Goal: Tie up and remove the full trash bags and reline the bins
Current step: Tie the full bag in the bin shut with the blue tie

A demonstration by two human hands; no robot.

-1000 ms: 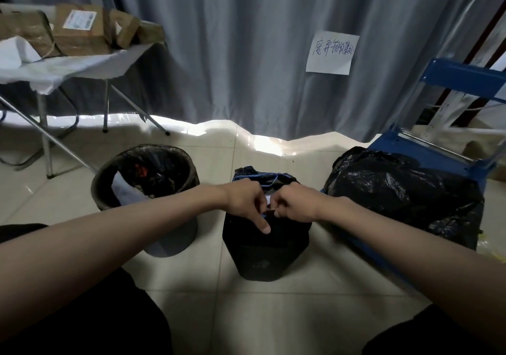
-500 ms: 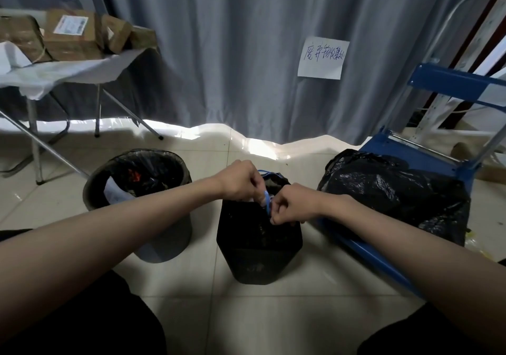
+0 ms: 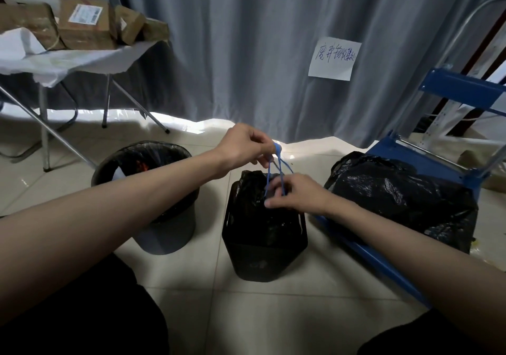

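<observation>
Left hand (image 3: 243, 146) pinches blue drawstring (image 3: 275, 165) up, right hand (image 3: 295, 194) grips bag (image 3: 262, 206) neck — knot unfinished, bag unremoved, gray bin (image 3: 153, 190) untouched.

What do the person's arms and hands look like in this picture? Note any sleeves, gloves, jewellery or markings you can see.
Both forearms are bare as far as the frame shows, with no sleeves in view. The left hand and right hand wear no gloves. No rings, watch, bracelet or markings show on either wrist or hand.
</observation>
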